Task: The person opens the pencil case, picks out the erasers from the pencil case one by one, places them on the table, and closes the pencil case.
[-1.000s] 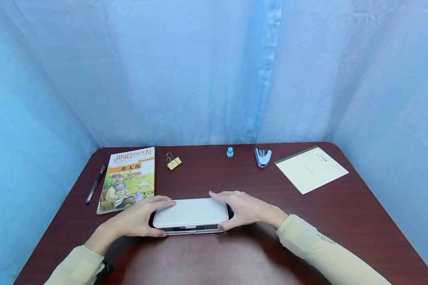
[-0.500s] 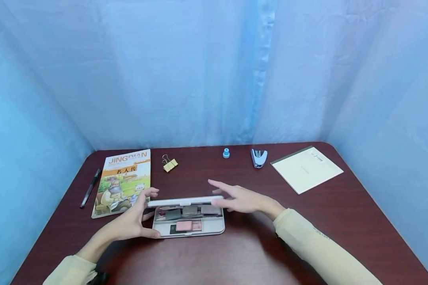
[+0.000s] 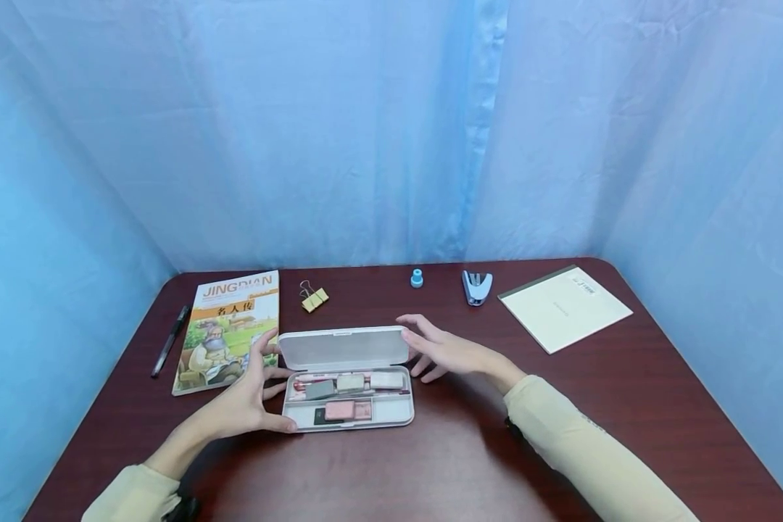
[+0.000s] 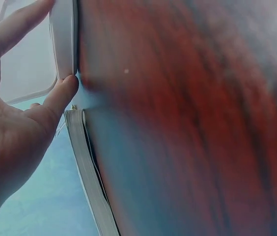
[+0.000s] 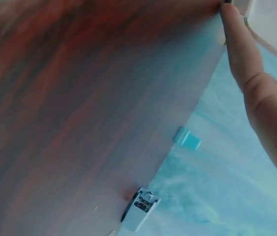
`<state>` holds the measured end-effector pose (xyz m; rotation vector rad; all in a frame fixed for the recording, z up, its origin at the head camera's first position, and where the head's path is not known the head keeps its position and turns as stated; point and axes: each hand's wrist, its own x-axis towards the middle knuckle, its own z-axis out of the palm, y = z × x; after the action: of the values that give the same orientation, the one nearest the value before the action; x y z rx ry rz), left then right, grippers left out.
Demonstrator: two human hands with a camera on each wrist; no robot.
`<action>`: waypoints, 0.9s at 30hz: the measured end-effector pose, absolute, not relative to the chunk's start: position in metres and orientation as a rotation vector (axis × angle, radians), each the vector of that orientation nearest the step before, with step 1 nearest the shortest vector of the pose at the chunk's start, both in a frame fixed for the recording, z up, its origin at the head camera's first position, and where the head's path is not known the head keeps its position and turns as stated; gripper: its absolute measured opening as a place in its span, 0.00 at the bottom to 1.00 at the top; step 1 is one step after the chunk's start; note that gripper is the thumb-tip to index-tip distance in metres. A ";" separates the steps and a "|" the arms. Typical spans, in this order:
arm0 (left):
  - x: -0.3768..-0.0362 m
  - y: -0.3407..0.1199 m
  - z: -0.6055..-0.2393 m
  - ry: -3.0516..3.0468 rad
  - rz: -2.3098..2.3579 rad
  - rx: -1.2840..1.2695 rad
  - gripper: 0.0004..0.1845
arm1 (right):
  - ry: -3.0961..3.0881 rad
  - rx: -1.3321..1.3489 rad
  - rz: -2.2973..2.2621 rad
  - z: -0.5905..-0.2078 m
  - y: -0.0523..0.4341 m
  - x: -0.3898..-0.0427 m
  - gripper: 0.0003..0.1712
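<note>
In the head view a white pencil case [image 3: 393,414] lies at the table's near middle, its lid [image 3: 342,349] tilted up along the back edge. Several small block-shaped erasers, among them a pink one [image 3: 339,411] in the front compartment, sit inside with slim pens or pencils behind. My left hand [image 3: 248,402] grips the case's left end, thumb at the front corner and fingers along the side and behind. With its fingers spread and fairly straight, my right hand [image 3: 446,351] touches the lid's right edge. The right wrist view shows one straight digit against the case.
A picture-covered book [image 3: 235,319] and a black pen [image 3: 170,341] lie left. Along the back are a yellow binder clip [image 3: 315,299], a small light-blue cap-like piece [image 3: 417,278] and a blue stapler [image 3: 477,288]. A cream notebook [image 3: 564,308] lies right. Blue curtains enclose the table.
The pencil case's lid has swung from almost closed to upright, baring the contents. My right hand has moved up and back with the lid; my left hand has stayed at the left end.
</note>
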<state>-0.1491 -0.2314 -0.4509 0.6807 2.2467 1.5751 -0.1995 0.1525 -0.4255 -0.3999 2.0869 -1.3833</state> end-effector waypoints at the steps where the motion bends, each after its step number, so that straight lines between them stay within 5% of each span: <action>1: -0.149 -0.232 -0.451 2.250 1.567 0.682 0.73 | 2.081 -0.379 -1.394 -0.425 0.152 -0.200 0.36; 12: -0.154 -0.238 -0.453 2.176 1.561 0.682 0.71 | 2.042 -0.266 -1.441 -0.429 0.152 -0.202 0.22; 27: -0.157 -0.239 -0.455 2.190 1.523 0.676 0.73 | 2.029 -0.191 -1.416 -0.435 0.153 -0.209 0.18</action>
<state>-0.1572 -0.2389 -0.4549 0.6757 2.1897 1.5225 -0.2086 0.1531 -0.4355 -0.1910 2.0285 -1.4160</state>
